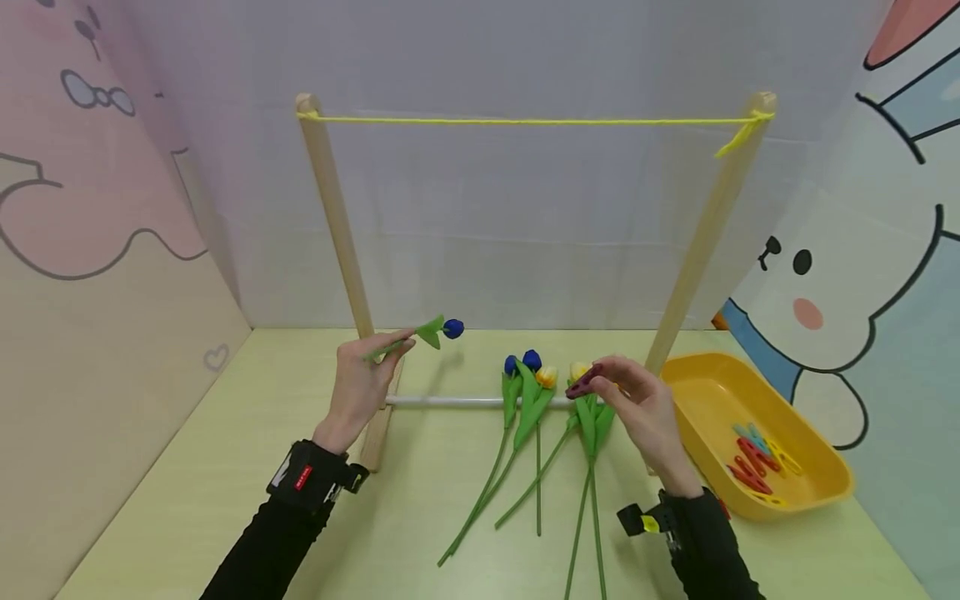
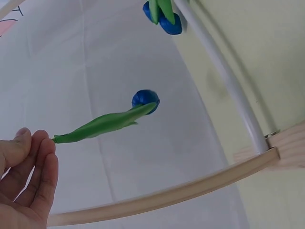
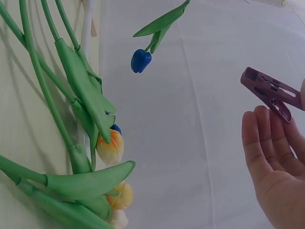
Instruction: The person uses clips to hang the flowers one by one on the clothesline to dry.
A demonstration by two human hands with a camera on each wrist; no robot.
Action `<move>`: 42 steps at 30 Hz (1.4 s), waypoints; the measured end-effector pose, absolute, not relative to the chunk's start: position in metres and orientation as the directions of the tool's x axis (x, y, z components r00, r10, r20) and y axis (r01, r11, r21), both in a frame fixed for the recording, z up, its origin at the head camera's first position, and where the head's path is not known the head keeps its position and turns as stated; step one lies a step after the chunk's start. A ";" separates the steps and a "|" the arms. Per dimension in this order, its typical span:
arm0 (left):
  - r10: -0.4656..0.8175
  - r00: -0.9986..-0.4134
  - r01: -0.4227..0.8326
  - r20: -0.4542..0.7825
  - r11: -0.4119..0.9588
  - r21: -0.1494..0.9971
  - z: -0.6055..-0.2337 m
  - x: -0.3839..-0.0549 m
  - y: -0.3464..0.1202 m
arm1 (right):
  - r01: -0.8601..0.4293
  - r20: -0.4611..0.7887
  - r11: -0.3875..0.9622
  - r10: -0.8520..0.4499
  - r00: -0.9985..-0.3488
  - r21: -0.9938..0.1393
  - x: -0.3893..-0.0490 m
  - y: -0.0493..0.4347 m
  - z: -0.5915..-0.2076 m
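A blue artificial tulip point(image 1: 453, 328) with green leaves is pinched by its stem in my left hand point(image 1: 362, 379), raised beside the left wooden post. In the left wrist view the tulip point(image 2: 105, 123) points away from the fingertips, its bloom at the far end. My right hand point(image 1: 645, 408) holds a dark maroon clothespin point(image 3: 269, 93) between thumb and fingers, above the flowers near the right post. Several more tulips point(image 1: 528, 400), blue and yellow, lie on the table between the hands, their heads across a white rod.
A yellow string point(image 1: 525, 122) is tied between two wooden posts point(image 1: 337, 217). The white rod point(image 1: 442, 402) joins the posts low down. At the right stands a yellow basin point(image 1: 813, 500) with several colored clothespins point(image 1: 753, 462). A pale sheet point(image 1: 517, 233) hangs behind.
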State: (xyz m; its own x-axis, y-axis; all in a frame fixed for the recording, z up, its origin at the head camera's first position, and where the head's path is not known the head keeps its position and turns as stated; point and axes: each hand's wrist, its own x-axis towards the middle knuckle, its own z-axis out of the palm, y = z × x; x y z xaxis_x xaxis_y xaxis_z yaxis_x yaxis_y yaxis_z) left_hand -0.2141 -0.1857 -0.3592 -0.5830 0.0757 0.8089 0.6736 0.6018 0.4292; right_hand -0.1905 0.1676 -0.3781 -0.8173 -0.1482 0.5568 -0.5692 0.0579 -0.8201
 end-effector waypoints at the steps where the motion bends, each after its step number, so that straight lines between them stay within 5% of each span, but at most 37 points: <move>1: 0.071 -0.581 0.670 0.811 0.606 0.428 -0.356 -0.215 -0.186 | -0.577 0.561 0.064 -0.165 -0.811 -0.814 -0.192 0.167 -0.376; 11: 0.114 -0.561 0.676 0.820 0.634 0.375 -0.332 -0.221 -0.190 | -0.676 0.663 -0.049 -0.260 -0.702 -0.735 -0.210 0.155 -0.343; 17: 0.133 -0.542 0.676 0.829 0.655 0.337 -0.317 -0.224 -0.193 | -0.738 0.710 0.006 -0.266 -0.652 -0.675 -0.220 0.143 -0.317; 23: 0.153 -0.520 0.681 0.840 0.668 0.300 -0.301 -0.229 -0.192 | -0.812 0.787 -0.082 -0.320 -0.527 -0.577 -0.255 0.132 -0.302; 31: 0.133 -0.508 0.662 0.851 0.692 0.287 -0.280 -0.233 -0.188 | -0.950 0.875 0.158 -0.370 -0.311 -0.271 -0.244 0.096 -0.236; 42: 0.145 -0.507 0.646 0.849 0.717 0.263 -0.264 -0.241 -0.190 | -0.965 0.886 0.259 -0.457 -0.078 0.049 -0.263 0.059 -0.191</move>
